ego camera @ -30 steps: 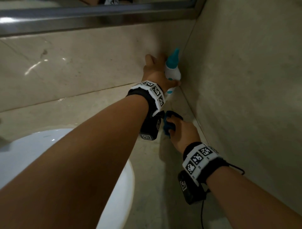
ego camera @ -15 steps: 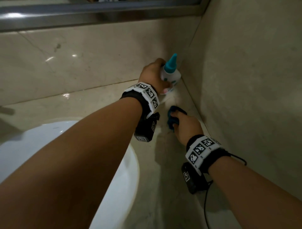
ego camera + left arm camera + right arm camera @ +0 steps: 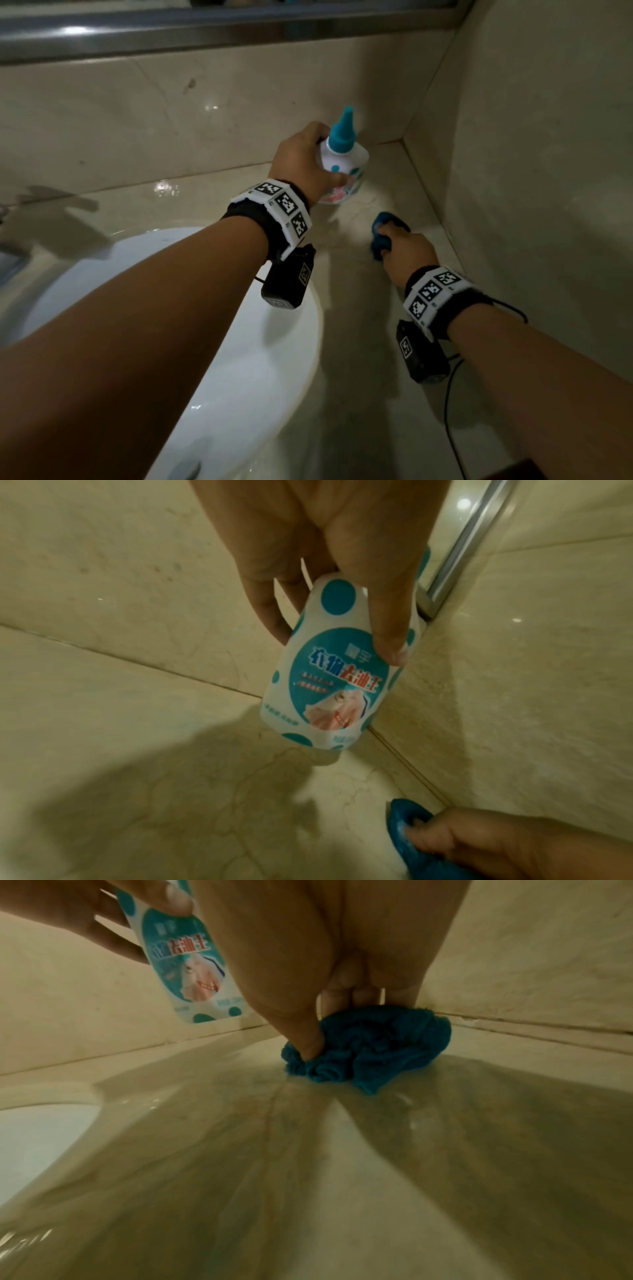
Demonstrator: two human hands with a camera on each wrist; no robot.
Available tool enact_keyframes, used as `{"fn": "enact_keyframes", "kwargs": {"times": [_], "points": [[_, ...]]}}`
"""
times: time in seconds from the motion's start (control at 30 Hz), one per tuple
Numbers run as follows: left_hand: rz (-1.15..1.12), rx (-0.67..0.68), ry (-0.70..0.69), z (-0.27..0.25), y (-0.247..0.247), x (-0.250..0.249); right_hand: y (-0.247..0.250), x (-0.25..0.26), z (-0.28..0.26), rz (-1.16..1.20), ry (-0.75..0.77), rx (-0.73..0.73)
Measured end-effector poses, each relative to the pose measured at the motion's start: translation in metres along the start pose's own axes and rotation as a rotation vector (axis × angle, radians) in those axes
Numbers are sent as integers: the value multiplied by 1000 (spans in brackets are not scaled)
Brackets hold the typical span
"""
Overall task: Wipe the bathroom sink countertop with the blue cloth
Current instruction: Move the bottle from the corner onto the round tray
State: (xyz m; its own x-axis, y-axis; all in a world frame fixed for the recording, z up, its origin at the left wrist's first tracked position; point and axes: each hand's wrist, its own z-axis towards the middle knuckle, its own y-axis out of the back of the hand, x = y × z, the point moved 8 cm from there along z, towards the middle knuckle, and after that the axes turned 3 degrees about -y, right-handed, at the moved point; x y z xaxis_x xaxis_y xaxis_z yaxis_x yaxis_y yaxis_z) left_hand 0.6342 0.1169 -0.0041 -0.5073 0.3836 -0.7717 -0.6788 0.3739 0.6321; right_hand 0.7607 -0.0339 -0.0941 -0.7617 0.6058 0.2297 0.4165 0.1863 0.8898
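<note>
A bunched blue cloth [image 3: 381, 240] [image 3: 373, 1047] [image 3: 409, 840] lies on the beige marble countertop [image 3: 359, 342] [image 3: 308, 1164] near the right wall. My right hand [image 3: 404, 253] [image 3: 308, 988] grips it and presses it down on the wet stone. My left hand [image 3: 305, 161] [image 3: 329, 561] holds a white bottle with a teal cap [image 3: 342, 157] [image 3: 329, 674] [image 3: 192, 961] lifted off the counter in the back corner, just beyond the cloth.
A white sink basin [image 3: 239, 359] [image 3: 41, 1137] lies to the left of the wiped strip. Marble walls close the corner at the back [image 3: 171, 120] and on the right [image 3: 531, 171]. A metal mirror frame [image 3: 205, 31] runs along the top. A cable [image 3: 452, 411] hangs from the right wrist.
The left hand has lifted the bottle out of the corner and up from the counter. The right hand with the cloth stays on the counter near the right wall.
</note>
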Motion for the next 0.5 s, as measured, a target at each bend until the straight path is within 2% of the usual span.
{"fn": "enact_keyframes", "kwargs": {"times": [0.2,0.3,0.5], "points": [[17,-30,56,-38,37,18,-12,33,-15,-27,92,17],[1,-55,95,-63,57,28,-18,44,-18,-78,92,56],[-23,-106,153,-106,88,46,-22,45,-14,-80,57,36]]}}
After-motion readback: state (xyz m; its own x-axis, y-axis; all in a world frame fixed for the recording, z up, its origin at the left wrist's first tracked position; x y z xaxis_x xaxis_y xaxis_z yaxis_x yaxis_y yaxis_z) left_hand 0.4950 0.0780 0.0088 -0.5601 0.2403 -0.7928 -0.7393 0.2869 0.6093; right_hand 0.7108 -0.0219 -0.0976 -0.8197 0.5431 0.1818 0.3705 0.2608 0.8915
